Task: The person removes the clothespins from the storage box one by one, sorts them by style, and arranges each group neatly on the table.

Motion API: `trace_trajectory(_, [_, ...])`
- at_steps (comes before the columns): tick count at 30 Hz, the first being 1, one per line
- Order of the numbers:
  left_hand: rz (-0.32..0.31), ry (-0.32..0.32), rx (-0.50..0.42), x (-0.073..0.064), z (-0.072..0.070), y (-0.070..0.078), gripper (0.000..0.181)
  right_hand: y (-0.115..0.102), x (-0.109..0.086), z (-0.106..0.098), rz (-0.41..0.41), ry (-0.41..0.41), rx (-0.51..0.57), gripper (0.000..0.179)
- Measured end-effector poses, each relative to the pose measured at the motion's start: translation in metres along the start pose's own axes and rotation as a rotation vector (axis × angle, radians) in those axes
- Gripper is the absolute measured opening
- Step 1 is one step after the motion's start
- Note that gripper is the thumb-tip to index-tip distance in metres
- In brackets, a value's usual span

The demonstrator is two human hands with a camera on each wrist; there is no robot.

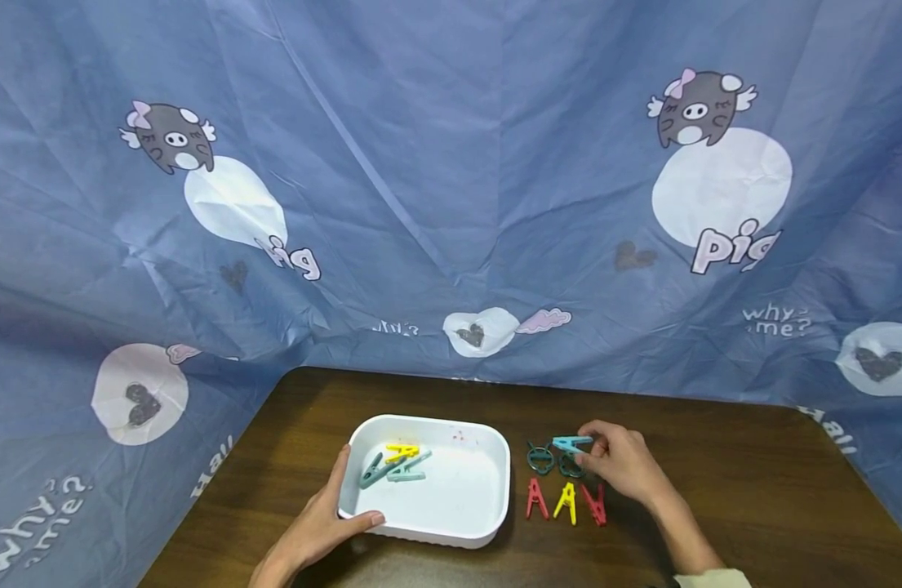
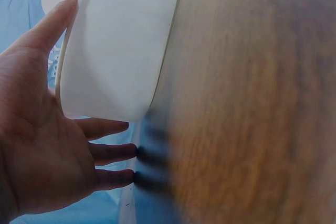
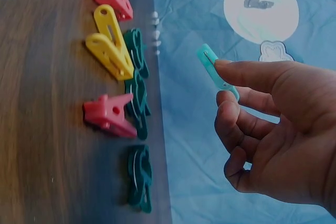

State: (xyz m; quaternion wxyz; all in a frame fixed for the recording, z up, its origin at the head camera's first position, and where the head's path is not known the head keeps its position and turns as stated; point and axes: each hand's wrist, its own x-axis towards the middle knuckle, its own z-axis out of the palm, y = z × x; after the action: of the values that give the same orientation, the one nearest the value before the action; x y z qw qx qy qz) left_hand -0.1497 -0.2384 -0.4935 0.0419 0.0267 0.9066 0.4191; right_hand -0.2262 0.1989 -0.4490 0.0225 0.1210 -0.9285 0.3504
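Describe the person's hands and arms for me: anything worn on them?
The left hand and right hand are bare, with no gloves or rings visible. A pale, cream-coloured sleeve shows on the right arm at the head view's bottom edge; no sleeve shows on the left arm.

My L hand (image 1: 324,517) touches the front L corner of the tray (image 1: 461,490) on the tbl (image 1: 759,482), curtain (image 1: 451,163) behind, 3 inside clips (image 1: 406,477) toward the tray's L end. To its R, 3 back-row clips (image 3: 137,98) lie behind 3 front-row clips (image 1: 568,492), my R hand (image 1: 622,463) w/ a held clip (image 1: 568,442) above.
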Motion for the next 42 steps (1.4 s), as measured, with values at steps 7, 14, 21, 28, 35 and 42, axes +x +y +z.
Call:
trace_trajectory(7, [0.007, 0.003, 0.008, 0.000, -0.001, 0.000, 0.119, 0.010, -0.007, -0.008, 0.026, 0.014, -0.003, 0.030])
trace_trajectory(14, [0.040, 0.016, 0.025, -0.001, 0.000, 0.000, 0.119, 0.021, -0.018, -0.013, 0.069, 0.002, 0.025, 0.034])
trace_trajectory(21, [0.034, 0.014, 0.027, -0.002, -0.001, 0.001, 0.119, 0.033, -0.027, -0.018, 0.094, 0.007, 0.010, 0.032])
trace_trajectory(28, [0.001, 0.004, 0.022, -0.002, -0.001, 0.001, 0.118, 0.042, -0.034, -0.021, 0.107, 0.016, -0.006, 0.031])
trace_trajectory(35, [0.001, 0.003, 0.025, -0.002, -0.001, 0.001, 0.118, 0.048, -0.041, -0.021, 0.127, -0.002, -0.009, 0.030])
trace_trajectory(42, [-0.011, 0.003, 0.020, -0.001, 0.000, 0.002, 0.118, 0.055, -0.048, -0.021, 0.152, -0.006, -0.034, 0.031])
